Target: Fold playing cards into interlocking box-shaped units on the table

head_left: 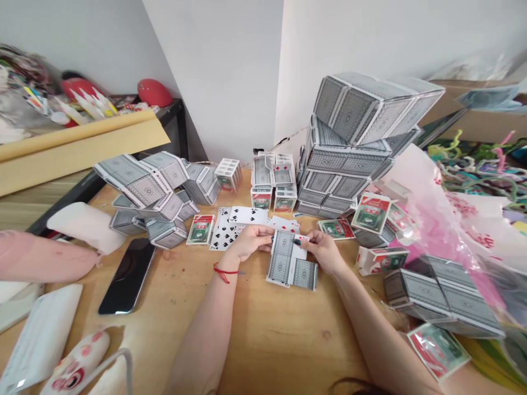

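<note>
Near the middle of the table my left hand [251, 241], with a red string bracelet at its wrist, pinches the upper left part of a grey-backed playing card [282, 257]. Opposite it, my right hand [325, 249] pinches a playing card [302, 244] with a red diamond face, partly covered by its neighbour. Below that, a smaller-looking grey-backed card [305, 273] touches the others; whether it is folded I cannot tell. Just beyond my hands lie face-up spade cards [224, 227] and diamond cards [284, 224], partly overlapping. A red and green card box [201, 229] is left of them.
Box shapes built of cards form a tall stack [341, 159] at back right and a lower stack [144, 181] at left. More card blocks [444, 296] sit at right beside pink plastic [420, 181]. A phone [127, 277] lies left. Several card boxes [371, 212] are scattered right.
</note>
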### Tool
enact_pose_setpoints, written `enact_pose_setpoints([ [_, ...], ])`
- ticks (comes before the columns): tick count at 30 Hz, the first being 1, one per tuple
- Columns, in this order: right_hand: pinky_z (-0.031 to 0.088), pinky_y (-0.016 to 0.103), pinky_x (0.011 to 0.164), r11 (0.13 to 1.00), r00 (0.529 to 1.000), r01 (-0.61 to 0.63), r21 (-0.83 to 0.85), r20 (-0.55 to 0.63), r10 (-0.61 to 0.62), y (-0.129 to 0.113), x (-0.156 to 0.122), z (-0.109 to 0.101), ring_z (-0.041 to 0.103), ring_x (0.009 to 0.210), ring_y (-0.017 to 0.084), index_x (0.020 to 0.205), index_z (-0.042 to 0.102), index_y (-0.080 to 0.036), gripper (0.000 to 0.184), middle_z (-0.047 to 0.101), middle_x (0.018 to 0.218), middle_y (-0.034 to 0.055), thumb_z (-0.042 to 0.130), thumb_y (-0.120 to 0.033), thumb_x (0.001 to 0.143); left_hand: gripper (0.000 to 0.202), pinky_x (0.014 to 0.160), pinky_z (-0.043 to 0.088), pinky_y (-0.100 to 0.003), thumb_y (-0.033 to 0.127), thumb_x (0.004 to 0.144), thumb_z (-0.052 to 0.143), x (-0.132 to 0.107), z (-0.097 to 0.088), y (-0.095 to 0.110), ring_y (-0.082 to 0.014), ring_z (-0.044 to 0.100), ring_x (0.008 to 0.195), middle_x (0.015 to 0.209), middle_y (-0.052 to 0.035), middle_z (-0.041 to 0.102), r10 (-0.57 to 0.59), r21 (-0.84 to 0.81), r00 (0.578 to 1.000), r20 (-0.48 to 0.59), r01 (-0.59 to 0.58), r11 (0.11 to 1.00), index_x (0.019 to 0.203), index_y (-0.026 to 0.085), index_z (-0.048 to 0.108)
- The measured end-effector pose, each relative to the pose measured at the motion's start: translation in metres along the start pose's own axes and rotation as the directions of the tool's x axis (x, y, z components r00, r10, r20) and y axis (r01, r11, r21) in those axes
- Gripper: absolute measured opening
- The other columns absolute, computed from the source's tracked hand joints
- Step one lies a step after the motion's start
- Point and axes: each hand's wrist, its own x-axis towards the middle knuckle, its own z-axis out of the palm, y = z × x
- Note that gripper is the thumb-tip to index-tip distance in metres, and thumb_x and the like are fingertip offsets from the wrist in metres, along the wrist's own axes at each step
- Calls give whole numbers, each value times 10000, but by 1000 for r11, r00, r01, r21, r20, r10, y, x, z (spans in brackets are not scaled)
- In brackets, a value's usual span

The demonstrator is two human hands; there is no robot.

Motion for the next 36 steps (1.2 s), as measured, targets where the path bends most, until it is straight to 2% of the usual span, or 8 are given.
enact_pose_setpoints([
  [3,344,220,450,1000,999,-25,-19,-28,25,2,1,-2,469,453,93,572,471,-177,350,557,510,-22,753,-378,519,284,666,484,-243,229,681,640,-1,-1,1,-123,612,703,868,-91,672,3,14,1000,-16,-3,1000,943,119,647],
  [7,283,207,400,998,997,-63,-25,-50,61,5,2,-5,419,397,80,573,443,-184,370,513,467,-42,747,-389,522,291,679,488,-258,229,681,640,-2,-4,2,-129,616,706,882,-95,672,0,20,1000,-27,0,1000,950,118,644],
  [12,266,202,387,999,1000,-7,-34,-25,6,8,3,-9,391,389,73,619,418,-196,368,494,489,-55,718,-405,570,313,691,490,-269,207,675,639,-3,-7,3,-137,620,720,884,-89,676,-6,25,999,-46,8,1000,977,124,635],
  [17,239,200,376,998,998,24,-60,-61,-28,10,5,-8,356,379,66,614,413,-198,385,498,493,-56,715,-432,566,304,689,495,-276,207,678,631,-2,-7,2,-149,625,734,880,-100,676,8,26,999,-54,-6,1000,966,110,637],
  [23,186,201,344,990,996,2,-139,-93,-15,10,6,-4,305,341,60,602,414,-202,403,423,420,-74,703,-480,556,266,695,500,-279,191,677,626,2,-3,-2,-150,630,724,842,-100,679,12,38,999,-50,-10,999,925,95,640],
  [28,236,201,341,993,997,-49,-108,-68,42,9,6,-1,349,357,68,608,412,-206,409,486,466,-50,704,-485,547,282,687,507,-294,216,655,660,5,2,-7,-159,631,730,817,-97,679,7,19,998,-62,-6,1000,908,94,635],
  [36,370,222,402,996,998,-65,-69,-12,64,2,4,0,452,428,100,621,469,-196,385,521,486,-32,700,-494,544,302,683,507,-289,233,643,677,6,3,-5,-157,629,737,801,-94,678,3,-4,998,-64,-4,1000,907,95,630],
])
